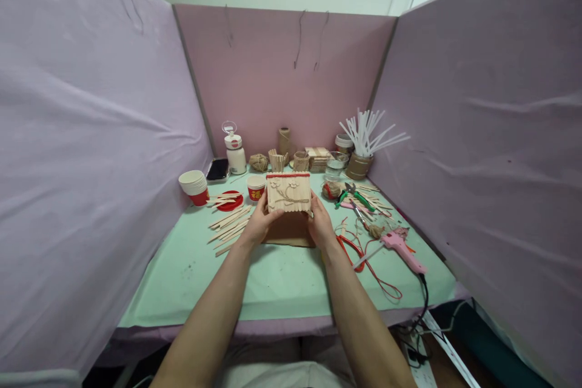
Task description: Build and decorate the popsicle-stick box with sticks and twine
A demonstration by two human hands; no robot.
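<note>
In the head view, the left hand point(260, 222) and the right hand point(321, 224) both have their grip closed on the sides of the stick panel point(282, 187). It is over the brown cardboard point(291, 231) on the table point(282, 291); the pink glue gun point(404, 251) lies at right.

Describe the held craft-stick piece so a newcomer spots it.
Over the green tabletop, find the left hand and right hand. Between them is the craft-stick piece. Unlike the loose sticks at left, it bears a red strip and flowering-branch design.
</note>
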